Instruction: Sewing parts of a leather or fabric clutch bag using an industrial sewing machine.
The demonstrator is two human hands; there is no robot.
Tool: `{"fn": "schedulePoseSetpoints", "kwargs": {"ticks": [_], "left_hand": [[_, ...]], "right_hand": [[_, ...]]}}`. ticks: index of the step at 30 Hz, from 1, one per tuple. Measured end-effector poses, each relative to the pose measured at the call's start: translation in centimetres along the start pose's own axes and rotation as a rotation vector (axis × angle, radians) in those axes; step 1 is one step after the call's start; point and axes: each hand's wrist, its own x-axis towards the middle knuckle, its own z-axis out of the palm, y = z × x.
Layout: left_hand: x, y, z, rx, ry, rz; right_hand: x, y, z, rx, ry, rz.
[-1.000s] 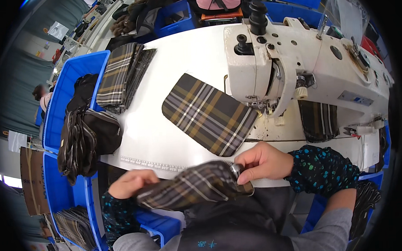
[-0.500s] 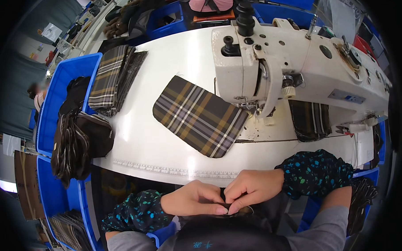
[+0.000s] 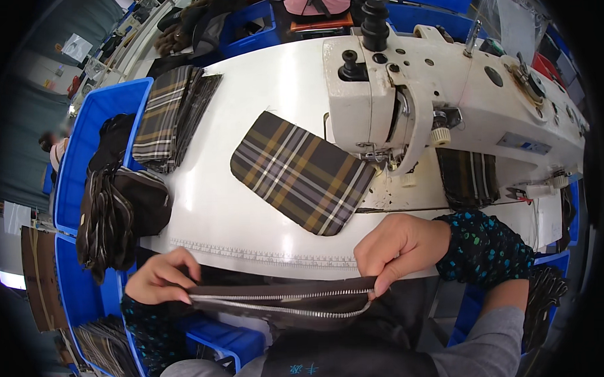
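The desk point(image 3: 202, 195) and the sewing machine point(image 3: 445, 84) on it frame a change that is all in the hands: the plaid stack point(image 3: 163, 120) at the left and the plaid panel point(image 3: 305, 172) lying slantwise before the machine look as they did half a second ago. The pouch point(image 3: 279, 304), then bunched low against the apron point(image 3: 334, 360) with both hands meeting over it, is now drawn out lengthwise, in the air between the desk's near edge and the person's body. That turns its zip side up and puts the whole mouth in view, so the work seems, for now, to be in the handling, away from the needle. The left hand point(image 3: 162, 276) is at the pouch's left end, its forearm rising steeply from the lower left; the right hand point(image 3: 402, 248) comes in from the right, elbow bent, wrist a little higher, knuckles up. The zip point(image 3: 313, 314) shows as two rows of pale teeth, parted along most of their length and closer at the left. The right fingers point(image 3: 385, 280) are clamped on the right end, thumb nearest the body; the left fingers point(image 3: 176, 294) pinch the left corner, though the forefinger's contact is hard to make out.
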Motion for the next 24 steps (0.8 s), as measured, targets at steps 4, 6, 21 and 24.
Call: {"fn": "schedulePoseSetpoints", "kwargs": {"ticks": [4,6,21,24], "left_hand": [[-2.2,3.7,-1.7,0.376,0.185,0.079],[-2.0,5.7,-1.7,0.489,0.355,0.163],[22.3,4.7,3.0,1.020,0.357,0.396],[26.3,2.1,4.2,1.112,0.340,0.526]], "right_hand": [[0.5,-1.5,0.9,-0.135,0.016,-0.038],[0.1,-2.3,2.0,-0.780,0.214,-0.154],[-0.5,5.9,0.0,-1.625,0.284,0.013],[-0.7,5.5,-0.3,-1.487,0.289,0.024]]}}
